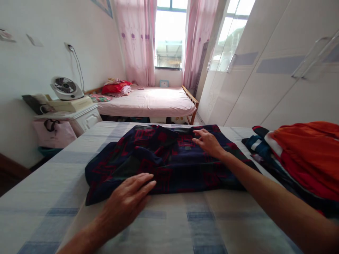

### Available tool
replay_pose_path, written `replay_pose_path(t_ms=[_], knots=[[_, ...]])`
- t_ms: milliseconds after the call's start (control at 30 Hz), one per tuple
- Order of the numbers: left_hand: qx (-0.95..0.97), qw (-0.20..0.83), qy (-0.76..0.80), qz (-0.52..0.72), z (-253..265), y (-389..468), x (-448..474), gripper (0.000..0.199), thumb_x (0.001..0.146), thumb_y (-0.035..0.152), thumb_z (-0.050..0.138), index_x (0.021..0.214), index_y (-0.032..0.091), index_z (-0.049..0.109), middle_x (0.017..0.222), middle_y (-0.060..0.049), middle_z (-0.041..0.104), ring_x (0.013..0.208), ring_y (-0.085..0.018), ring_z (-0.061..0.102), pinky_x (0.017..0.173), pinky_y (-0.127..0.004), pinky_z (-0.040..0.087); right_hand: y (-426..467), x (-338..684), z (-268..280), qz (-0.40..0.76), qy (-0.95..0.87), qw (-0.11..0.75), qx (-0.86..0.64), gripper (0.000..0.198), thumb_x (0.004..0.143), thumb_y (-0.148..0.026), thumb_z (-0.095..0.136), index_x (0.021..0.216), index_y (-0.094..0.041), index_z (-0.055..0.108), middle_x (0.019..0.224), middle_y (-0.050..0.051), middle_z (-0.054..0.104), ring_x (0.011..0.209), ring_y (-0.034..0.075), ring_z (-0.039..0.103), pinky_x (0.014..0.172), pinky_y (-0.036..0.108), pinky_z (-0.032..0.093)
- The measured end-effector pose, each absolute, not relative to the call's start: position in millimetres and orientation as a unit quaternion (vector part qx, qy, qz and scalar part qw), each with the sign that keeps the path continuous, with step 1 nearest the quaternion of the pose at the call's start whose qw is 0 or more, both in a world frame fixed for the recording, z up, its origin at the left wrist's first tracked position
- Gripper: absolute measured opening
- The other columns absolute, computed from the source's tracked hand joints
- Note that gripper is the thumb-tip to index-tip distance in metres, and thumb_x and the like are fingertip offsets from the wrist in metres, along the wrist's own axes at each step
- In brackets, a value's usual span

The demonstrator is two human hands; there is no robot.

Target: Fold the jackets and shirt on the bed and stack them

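Fan (67, 88) sits far left, then the left hand (134, 194), loosely open and holding nothing, over the near edge of a dark shirt (185, 173) lying on the bed (174, 218), the right hand (209, 141), fingers parted, empty, above its far part, and piled clothes (307, 155) rightmost.

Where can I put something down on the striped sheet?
Bare sheet shows left of the dark top, and on the near side between the left hand and right arm. It's crowded in the middle, with the dark top and right hand, and on the right, with the clothes pile.
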State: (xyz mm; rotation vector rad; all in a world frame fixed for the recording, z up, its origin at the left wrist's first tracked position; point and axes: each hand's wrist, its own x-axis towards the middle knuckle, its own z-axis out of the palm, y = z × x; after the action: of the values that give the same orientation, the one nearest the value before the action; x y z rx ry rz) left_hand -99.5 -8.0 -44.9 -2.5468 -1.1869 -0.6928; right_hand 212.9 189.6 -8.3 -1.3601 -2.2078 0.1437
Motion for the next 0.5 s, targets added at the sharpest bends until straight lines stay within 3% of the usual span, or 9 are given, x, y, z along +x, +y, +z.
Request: replay_pose_path(t_ms=[100, 200, 333, 500], knots=[[-0.901, 0.090, -0.390, -0.166, -55, -9, -90, 0.057, 0.088, 0.033, 0.049, 0.141, 0.022, 0.033, 0.144, -0.007, 0.041, 0.133, -0.024, 0.035, 0.108, -0.039, 0.034, 217, 155, -13, 0.108, -0.834, 0.278, -0.465, 0.043, 0.079, -0.033, 0.060, 0.120, -0.020, 0.056, 0.120, 0.010, 0.057, 0.085, 0.021, 0.062, 0.085, 0.035, 0.045], [-0.908, 0.048, -0.399, -0.117, -60, -7, -89, 0.067, 0.089, 0.046, 0.045, 0.146, 0.021, 0.020, 0.149, -0.007, 0.031, 0.137, -0.025, 0.027, 0.111, -0.044, 0.028, 231, 116, -15, 0.141, -0.829, 0.274, -0.466, 0.035, 0.071, -0.026, 0.066, 0.105, -0.018, 0.063, 0.104, 0.011, 0.065, 0.090, 0.026, 0.062, 0.083, 0.037, 0.045], [-0.909, 0.003, -0.405, -0.097, -60, -5, -91, 0.066, 0.089, 0.049, 0.042, 0.146, 0.025, 0.019, 0.150, -0.005, 0.028, 0.138, -0.026, 0.024, 0.112, -0.049, 0.023, 240, 95, -2, 0.161, -0.824, 0.287, -0.461, 0.002, 0.071, -0.017, 0.061, 0.072, -0.018, 0.062, 0.065, 0.004, 0.063, 0.071, 0.023, 0.064, 0.073, 0.035, 0.047], [-0.903, -0.035, -0.417, -0.096, -60, -6, -91, 0.064, 0.089, 0.049, 0.041, 0.146, 0.029, 0.017, 0.150, -0.004, 0.028, 0.138, -0.026, 0.024, 0.111, -0.053, 0.021, 254, 86, 46, 0.211, -0.790, 0.395, -0.420, 0.007, 0.082, -0.019, 0.049, 0.082, -0.021, 0.056, 0.060, -0.002, 0.058, 0.057, 0.015, 0.061, 0.065, 0.033, 0.050]])
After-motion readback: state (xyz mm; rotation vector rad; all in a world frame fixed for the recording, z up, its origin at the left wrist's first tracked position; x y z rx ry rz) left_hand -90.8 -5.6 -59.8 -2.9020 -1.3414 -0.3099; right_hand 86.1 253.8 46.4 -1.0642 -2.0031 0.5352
